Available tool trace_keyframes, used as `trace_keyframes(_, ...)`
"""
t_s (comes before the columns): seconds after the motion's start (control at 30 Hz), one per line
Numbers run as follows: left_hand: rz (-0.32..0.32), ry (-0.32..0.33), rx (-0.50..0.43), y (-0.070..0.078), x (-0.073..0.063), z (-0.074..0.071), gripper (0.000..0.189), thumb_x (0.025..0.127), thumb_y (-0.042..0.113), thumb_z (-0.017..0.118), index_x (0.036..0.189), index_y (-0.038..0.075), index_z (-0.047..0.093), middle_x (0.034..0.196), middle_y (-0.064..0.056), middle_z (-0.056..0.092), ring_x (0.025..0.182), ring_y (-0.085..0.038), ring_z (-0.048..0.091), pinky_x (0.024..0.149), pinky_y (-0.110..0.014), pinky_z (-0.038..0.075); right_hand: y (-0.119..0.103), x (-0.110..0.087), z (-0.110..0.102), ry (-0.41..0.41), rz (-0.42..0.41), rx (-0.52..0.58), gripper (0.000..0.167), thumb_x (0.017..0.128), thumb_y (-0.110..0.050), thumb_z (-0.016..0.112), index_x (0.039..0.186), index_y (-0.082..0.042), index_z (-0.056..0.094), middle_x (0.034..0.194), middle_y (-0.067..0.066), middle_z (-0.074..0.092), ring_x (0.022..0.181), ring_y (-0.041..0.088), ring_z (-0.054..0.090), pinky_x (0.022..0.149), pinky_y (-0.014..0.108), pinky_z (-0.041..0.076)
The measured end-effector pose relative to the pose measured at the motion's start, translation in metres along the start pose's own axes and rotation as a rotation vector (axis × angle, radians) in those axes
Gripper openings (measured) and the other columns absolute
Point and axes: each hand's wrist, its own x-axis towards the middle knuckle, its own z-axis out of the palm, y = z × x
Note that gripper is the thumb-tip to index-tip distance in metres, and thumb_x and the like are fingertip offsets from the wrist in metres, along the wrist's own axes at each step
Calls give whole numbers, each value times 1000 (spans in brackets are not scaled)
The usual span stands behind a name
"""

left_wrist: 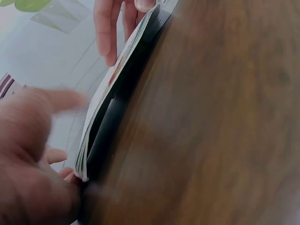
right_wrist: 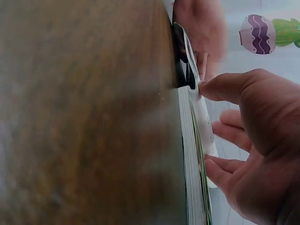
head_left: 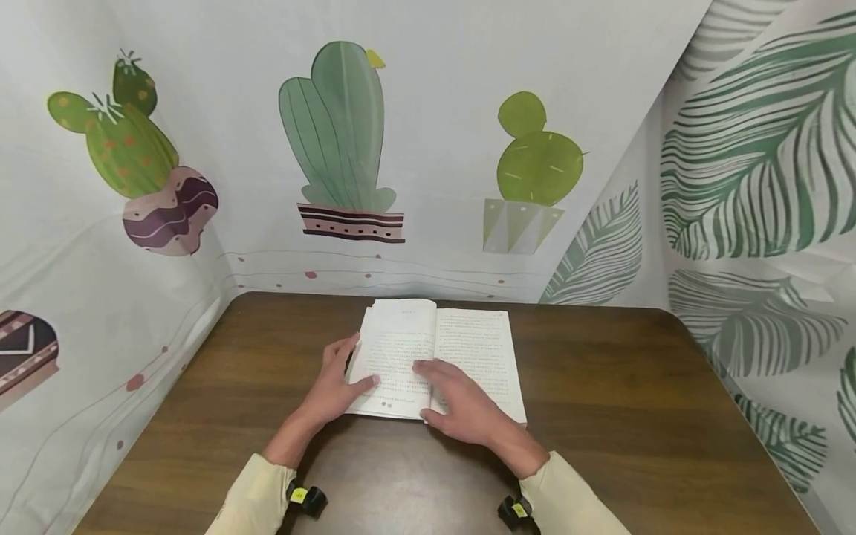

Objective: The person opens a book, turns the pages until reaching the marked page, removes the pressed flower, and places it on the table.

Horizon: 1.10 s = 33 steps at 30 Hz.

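An open book (head_left: 471, 342) with printed pages lies on the brown table. At its left edge is my left hand (head_left: 331, 390), thumb stretched over the left page and other fingers along the side. My right hand (head_left: 464, 405) rests over the fold, its fingertips on the pages and its thumb near the bottom edge. The left wrist view shows the left thumb blurred beside the page edges (left_wrist: 105, 91), with a dark gap under the raised left side. In the right wrist view, thumb and fingertips of the right hand (right_wrist: 267, 126) touch the top pages; a thick page block (right_wrist: 190, 150) lies beneath.
The wooden table (head_left: 602, 386) reaches out on both sides of the book. Behind it hangs a white cloth (head_left: 441, 134) printed with cacti, and leaf-patterned cloth (head_left: 756, 178) hangs on the right. A black wrist device (head_left: 307, 499) sits at each sleeve.
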Motion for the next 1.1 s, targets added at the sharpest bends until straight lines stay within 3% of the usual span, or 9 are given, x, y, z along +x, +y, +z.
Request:
trace_keyframes(0.13, 66, -2, 63, -1, -1, 4, 82, 91, 7, 80, 163, 7, 40, 166, -20, 16, 152, -38, 26, 121, -56, 27, -2, 0, -1, 20, 65, -32, 71, 89, -22, 86, 150, 1, 55, 159, 12, 50, 148, 29, 47, 119, 45, 41)
trace_keyframes(0.3, 103, 0, 83, 0, -3, 4, 68, 90, 2, 79, 154, 7, 54, 165, -21, 17, 152, -38, 24, 119, -57, 30, -3, -2, -5, 17, 130, -85, 76, 82, -32, 94, 142, 1, 62, 153, 13, 55, 141, 29, 54, 114, 44, 45)
trace_keyframes(0.4, 119, -21, 116, 1, -4, 4, 64, 91, 4, 79, 151, 8, 58, 166, -20, 23, 153, -38, 25, 120, -59, 29, -2, -6, -8, -4, 116, -142, 67, 78, -34, 96, 130, -1, 71, 148, 13, 60, 138, 31, 57, 112, 44, 47)
trace_keyframes(0.6, 167, -62, 153, 0, -4, 3, 55, 93, 5, 78, 146, 9, 64, 163, -12, 46, 159, -39, 21, 124, -65, 21, 0, -11, -13, -31, 14, -248, 41, 81, -30, 94, 111, -6, 80, 140, 14, 68, 135, 35, 60, 111, 45, 48)
trace_keyframes(0.97, 185, -58, 183, 0, -5, 3, 49, 93, 4, 78, 141, 9, 68, 162, -12, 47, 159, -40, 22, 123, -65, 22, -2, -15, -21, -68, -224, -349, 10, 88, -18, 88, 93, -11, 82, 124, 10, 76, 122, 28, 70, 109, 40, 51)
trace_keyframes(1.1, 192, -57, 194, 1, -5, 4, 48, 94, 4, 77, 140, 9, 69, 162, -11, 47, 159, -40, 22, 123, -66, 22, 0, -18, -25, -39, -271, -343, 10, 86, -5, 86, 82, -11, 79, 117, 8, 78, 115, 26, 73, 103, 38, 55)
